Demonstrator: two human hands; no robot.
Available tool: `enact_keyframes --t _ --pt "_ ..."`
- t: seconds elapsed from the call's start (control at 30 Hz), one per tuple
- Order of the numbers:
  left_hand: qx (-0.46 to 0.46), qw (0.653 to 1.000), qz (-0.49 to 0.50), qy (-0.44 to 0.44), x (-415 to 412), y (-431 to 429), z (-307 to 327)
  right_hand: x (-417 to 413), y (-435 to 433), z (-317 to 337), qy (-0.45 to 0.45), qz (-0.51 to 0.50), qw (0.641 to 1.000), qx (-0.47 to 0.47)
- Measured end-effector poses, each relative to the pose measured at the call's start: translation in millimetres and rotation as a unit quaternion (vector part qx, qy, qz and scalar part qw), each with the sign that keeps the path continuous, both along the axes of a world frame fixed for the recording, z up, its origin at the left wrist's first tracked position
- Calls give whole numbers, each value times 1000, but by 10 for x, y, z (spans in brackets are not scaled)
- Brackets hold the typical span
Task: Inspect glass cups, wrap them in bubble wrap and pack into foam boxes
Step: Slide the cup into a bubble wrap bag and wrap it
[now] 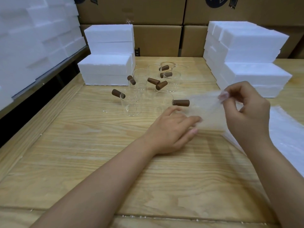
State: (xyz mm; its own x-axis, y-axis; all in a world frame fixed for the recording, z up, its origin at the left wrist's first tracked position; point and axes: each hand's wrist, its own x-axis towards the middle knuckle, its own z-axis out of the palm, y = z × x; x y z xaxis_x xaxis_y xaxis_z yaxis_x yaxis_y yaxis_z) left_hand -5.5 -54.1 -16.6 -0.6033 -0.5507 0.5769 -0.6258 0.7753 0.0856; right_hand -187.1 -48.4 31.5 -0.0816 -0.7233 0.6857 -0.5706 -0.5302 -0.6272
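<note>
Head view, single frame.

Progress: early, by my read. Glass cups point(131, 104) stand bare in a cluster at mid-bench toward the back edge, approx. seven by handle count. None wrapped, none seen in foam. Wrap step just starting: one bubble wrap sheet point(210, 112) is held up off the bench point(82, 162) between both hands, right of centre, no cup on it yet. Inspection status: can't tell. Left to do: wrap each cup, box it.

Hands: right hand point(246, 111) pinches the sheet's upper edge, thumb vs. fingertips, other fingers curled. Left hand point(172, 129) has fingers near straight, tips at the sheet's lower-left edge, thumb under; pinch or mere touch, can't tell.

Materials/shapes:
- Cups: clear thin glass, straight-walled cylinders, each w/ a stubby brown handle point(181, 102), wood-looking, sticking out sideways near the rim.
- Sheet: translucent, limp, blurred; bubbles not resolvable.
- Wrap pile point(286, 129): whitish, flat, at right bench edge.
- Foam boxes: white, matt, blocky, grainy edges; stacks at back-left point(108, 46) and back-right point(250, 51).
- Bench: pale wood, strong grain, white foam crumbs.
- Cartons point(158, 40): brown cardboard behind the back edge.
</note>
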Motion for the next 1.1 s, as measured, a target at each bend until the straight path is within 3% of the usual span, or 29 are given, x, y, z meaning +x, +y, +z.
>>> enact_keyframes --t 0.3,0.33,0.4,0.47,0.5,0.57,0.77,1.1 --pt "8 999 -35 30 -17 -60 -44 90 -44 262 -96 63 988 107" --pt "12 999 -38 32 -12 -67 -44 133 -98 333 -50 67 989 119" --pt "13 998 -44 38 -8 -76 -42 227 -295 402 178 50 968 170" --pt "13 998 -49 37 -11 -74 -41 393 -470 378 397 28 885 240" --pt "14 998 -50 33 -9 -75 -41 475 -527 342 460 16 850 257" --pt "15 998 -49 26 -3 -79 -45 589 -601 266 523 -18 820 229" --pt "3 998 -51 30 -3 -86 -46 713 -637 102 537 -60 834 114" --pt "-8 997 -65 37 -7 -72 -41 743 -749 51 525 -51 831 176"
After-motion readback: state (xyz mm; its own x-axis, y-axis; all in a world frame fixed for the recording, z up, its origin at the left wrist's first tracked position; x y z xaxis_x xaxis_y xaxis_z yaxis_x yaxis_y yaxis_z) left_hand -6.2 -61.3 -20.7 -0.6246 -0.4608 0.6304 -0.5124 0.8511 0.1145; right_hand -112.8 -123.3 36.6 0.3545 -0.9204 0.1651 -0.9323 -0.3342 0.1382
